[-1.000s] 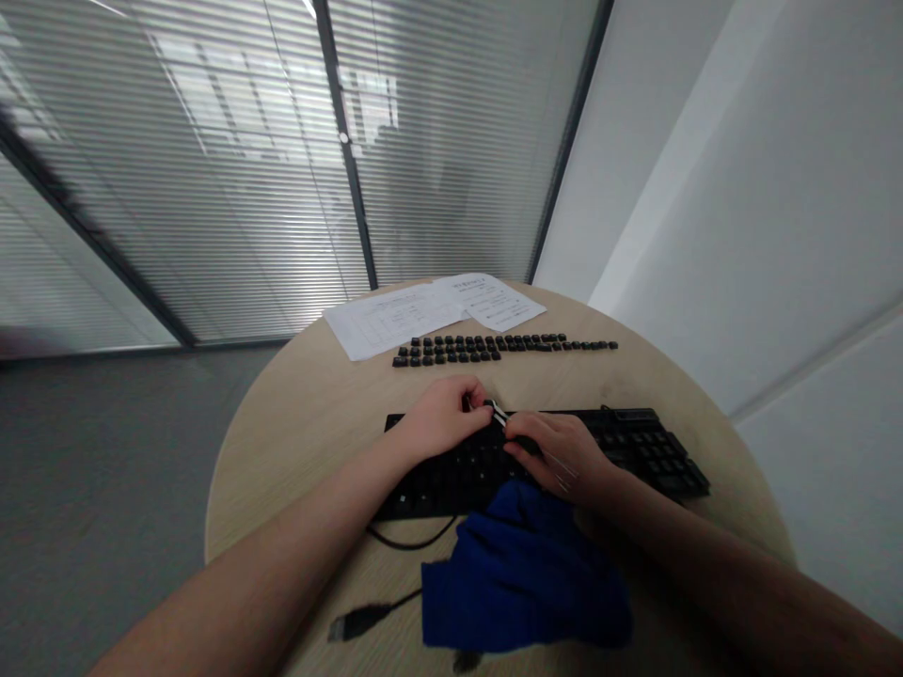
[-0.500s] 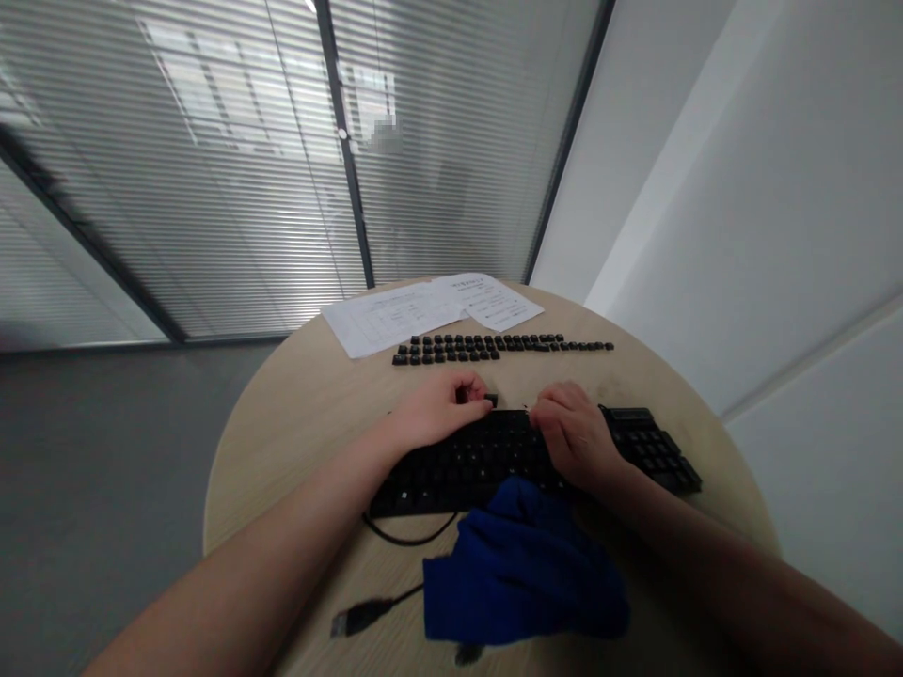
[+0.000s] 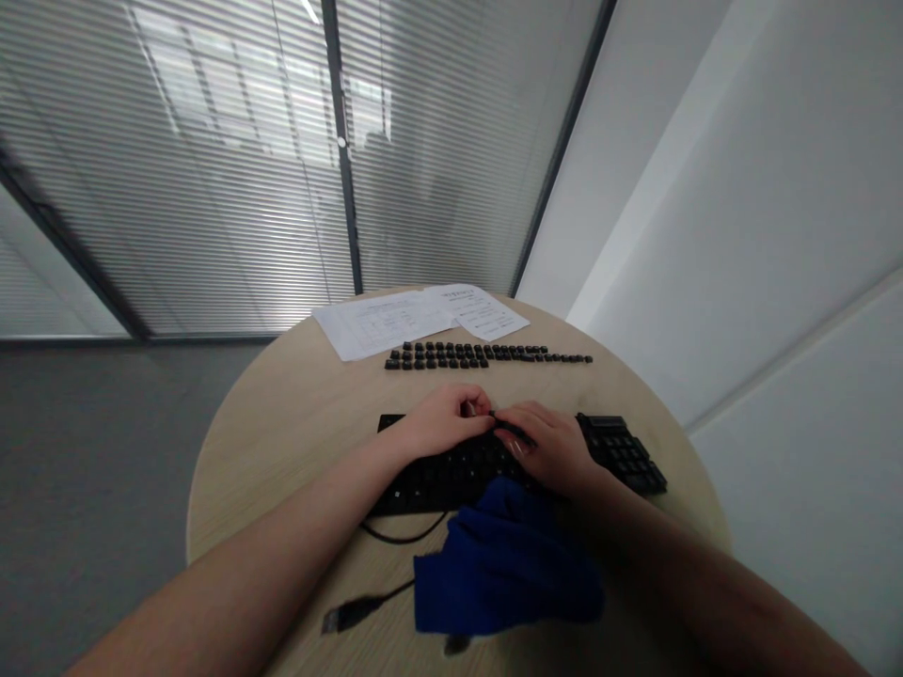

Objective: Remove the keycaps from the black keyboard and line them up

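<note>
A black keyboard [image 3: 451, 475] lies across the table, with many of its keys off. Over its upper edge is my left hand [image 3: 451, 414], thumb and fingers curled together in a pinch. My right hand [image 3: 546, 442] meets it fingertip to fingertip, its fingers closed too. Something small and dark shows between the two sets of fingertips, too small to make out clearly. A blue cloth [image 3: 504, 564] covers part of the keyboard's near edge. Rows of loose black keycaps [image 3: 451, 355] stand beyond the hands.
The round wooden table [image 3: 261, 423] carries printed papers [image 3: 381, 322] at its far side. A cable with a USB plug [image 3: 349, 613] comes out beside the cloth near the front. Blinds [image 3: 232, 188] and a white wall [image 3: 790, 235] stand behind the table.
My right hand has moved left to my left hand, and their fingertips now meet. The dark piece by my left fingertips is now between both hands. The view has shifted slightly.
</note>
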